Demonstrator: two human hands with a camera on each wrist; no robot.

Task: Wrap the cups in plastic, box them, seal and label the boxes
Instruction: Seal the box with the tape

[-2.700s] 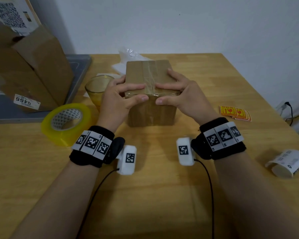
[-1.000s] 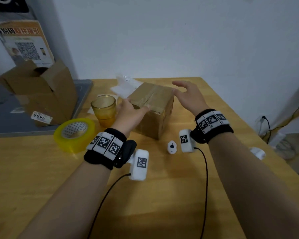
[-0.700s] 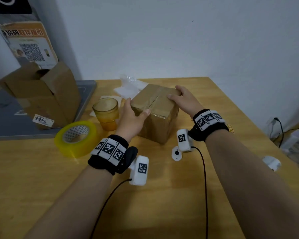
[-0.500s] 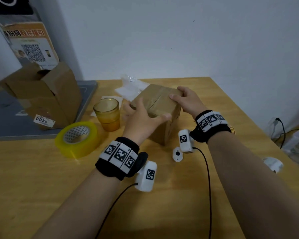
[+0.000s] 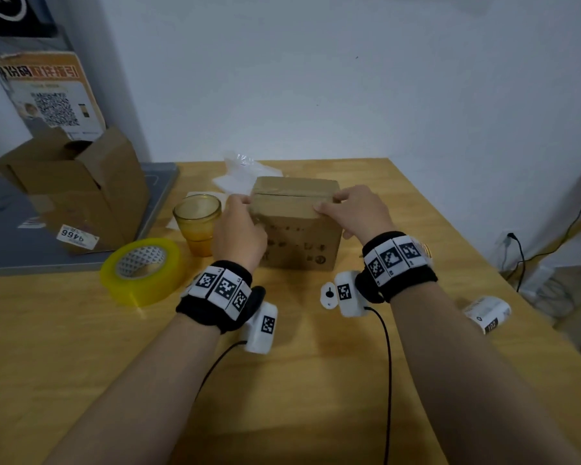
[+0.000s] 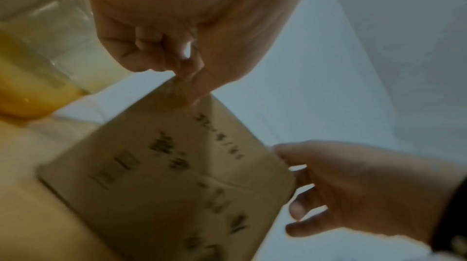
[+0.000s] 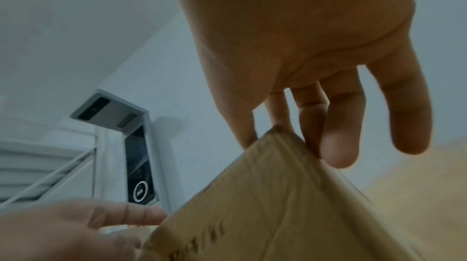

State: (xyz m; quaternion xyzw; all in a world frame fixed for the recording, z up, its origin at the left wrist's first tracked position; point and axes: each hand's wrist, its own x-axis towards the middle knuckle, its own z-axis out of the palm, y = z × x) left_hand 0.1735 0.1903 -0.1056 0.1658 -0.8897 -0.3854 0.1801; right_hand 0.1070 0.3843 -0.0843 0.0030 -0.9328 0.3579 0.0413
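Compared with the frame half a second earlier, the cardboard box (image 5: 296, 226) has been turned: a printed side panel now faces the camera, where before a corner pointed toward it, and the taped seam runs left to right across the upper face. The box is plain brown cardboard, closed, with dark printed characters and symbols on the near panel and clear tape along the top seam. It sits at the centre of the head view, on the wooden table (image 5: 299, 380), between the two hands. The left hand (image 5: 237, 229) grips the upper left corner, thumb and fingertips pinched on the edge, as the left wrist view confirms (image 6: 177, 31). The right hand (image 5: 356, 213) holds the upper right corner, thumb on the near face and fingers curled over the top; in the right wrist view (image 7: 316, 49) the fingers are slightly spread along that edge. An amber glass cup (image 5: 198, 223) stands just left of the box, a yellow tape roll (image 5: 141, 270) at lower left of it, crumpled clear plastic (image 5: 242, 172) behind.
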